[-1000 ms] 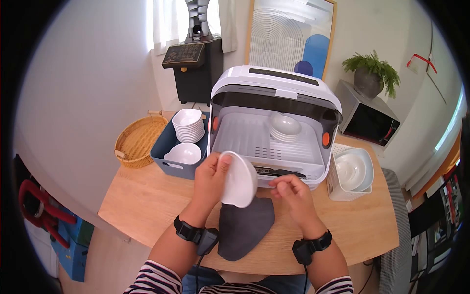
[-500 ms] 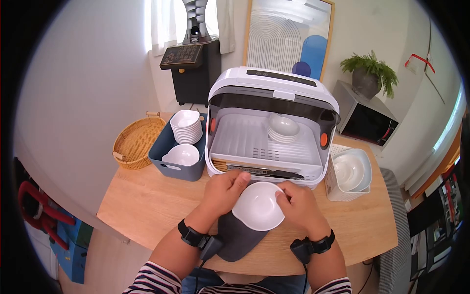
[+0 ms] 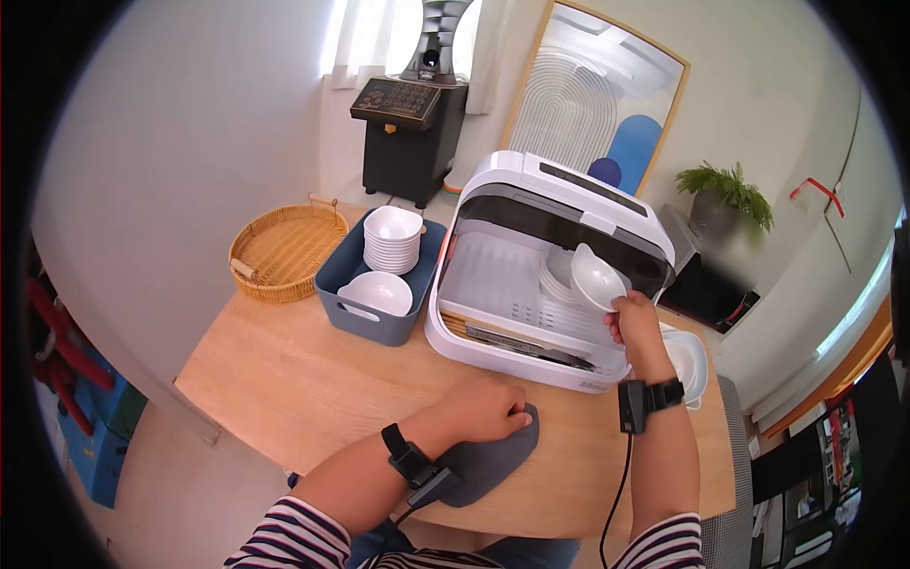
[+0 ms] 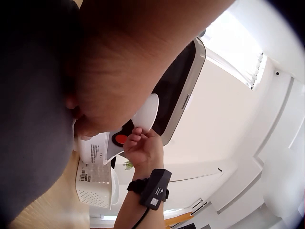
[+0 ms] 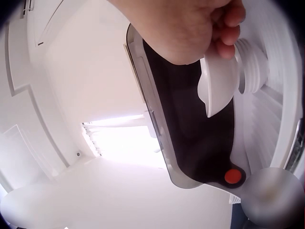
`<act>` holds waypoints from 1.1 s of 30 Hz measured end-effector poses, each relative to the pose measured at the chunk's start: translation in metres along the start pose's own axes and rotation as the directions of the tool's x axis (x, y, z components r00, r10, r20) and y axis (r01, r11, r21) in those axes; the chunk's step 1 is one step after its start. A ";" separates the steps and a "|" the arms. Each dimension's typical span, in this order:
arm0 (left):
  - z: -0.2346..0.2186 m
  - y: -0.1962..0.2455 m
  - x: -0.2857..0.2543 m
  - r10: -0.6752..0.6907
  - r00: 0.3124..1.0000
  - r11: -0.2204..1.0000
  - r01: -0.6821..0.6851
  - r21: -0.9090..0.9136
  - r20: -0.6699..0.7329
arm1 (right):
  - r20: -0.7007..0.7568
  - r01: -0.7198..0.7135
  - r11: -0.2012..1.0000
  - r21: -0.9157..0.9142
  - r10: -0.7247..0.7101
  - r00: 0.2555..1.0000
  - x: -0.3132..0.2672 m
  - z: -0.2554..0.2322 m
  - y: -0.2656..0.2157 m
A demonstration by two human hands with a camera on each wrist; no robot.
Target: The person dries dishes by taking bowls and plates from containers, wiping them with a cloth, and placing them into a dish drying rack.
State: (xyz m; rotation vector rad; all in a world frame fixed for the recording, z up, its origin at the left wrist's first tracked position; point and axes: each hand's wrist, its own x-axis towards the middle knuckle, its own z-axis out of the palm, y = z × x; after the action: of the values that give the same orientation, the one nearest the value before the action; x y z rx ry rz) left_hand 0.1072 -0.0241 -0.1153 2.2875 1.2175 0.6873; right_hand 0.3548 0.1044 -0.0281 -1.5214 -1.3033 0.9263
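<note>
Nearest me, my left hand (image 3: 488, 410) rests on the dark grey cloth (image 3: 479, 465) at the front edge of the wooden table (image 3: 284, 379), fingers loosely bent over the fabric; whether they pinch it I cannot tell from here. Half a second ago both hands held the white bowl (image 3: 595, 279) low over that cloth. Now the left has dropped away and the right hand (image 3: 633, 324) alone carries the bowl, fingers clamped on its rim, tilted on edge and lifted into the open mouth of the white dish cabinet (image 3: 559, 194). The right wrist view shows the bowl just in front of the stack of bowls (image 3: 557, 275) already standing on the ribbed rack inside, near it but not yet touching. I read the wiping as over and the stowing as under way, the bowl about to join that stack.

Left of the cabinet, a blue bin (image 3: 353, 270) holds a tall pile of small bowls (image 3: 392, 239) and a single larger bowl (image 3: 376, 293); beyond it sits a woven basket (image 3: 287, 251). A white crate with more dishes (image 3: 690, 360) shows behind my right wrist. Farther back stand a black machine (image 3: 409, 123), a framed print (image 3: 597, 100) and a potted plant (image 3: 725, 194).
</note>
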 end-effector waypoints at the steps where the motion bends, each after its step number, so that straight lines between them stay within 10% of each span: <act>1: 0.000 -0.001 0.000 -0.003 1.000 1.000 0.003 -0.004 -0.010 | 0.006 0.006 1.000 -0.007 -0.006 1.000 0.012 0.003 -0.004; 9: 0.008 -0.010 0.003 0.030 0.999 0.999 -0.030 -0.008 -0.014 | 0.005 -0.035 0.931 -0.363 0.040 0.999 0.076 0.027 0.001; 19: 0.010 -0.010 0.001 0.002 1.000 1.000 -0.001 0.025 -0.025 | -0.023 -0.044 0.940 -0.338 0.038 0.999 0.096 0.033 0.025; 25: 0.009 -0.011 0.001 0.002 0.999 1.000 -0.001 0.021 -0.042 | -0.225 0.271 0.789 -0.552 -0.453 0.863 0.124 -0.009 0.079; 29: 0.007 -0.014 0.003 0.028 0.996 0.999 -0.031 -0.036 -0.081 | 0.146 0.307 0.949 -0.078 -0.294 0.945 -0.018 0.034 0.004; 33: -0.014 -0.015 0.004 0.002 0.926 1.000 0.006 0.020 -0.376 | 0.522 0.304 0.939 -0.162 -0.180 0.834 -0.114 0.041 0.008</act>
State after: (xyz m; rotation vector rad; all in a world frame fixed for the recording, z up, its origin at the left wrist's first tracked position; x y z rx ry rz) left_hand 0.0910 -0.0107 -0.1129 2.2345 1.3970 1.1599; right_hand 0.3003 -0.0016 -0.0506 -1.2822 -2.0005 1.0656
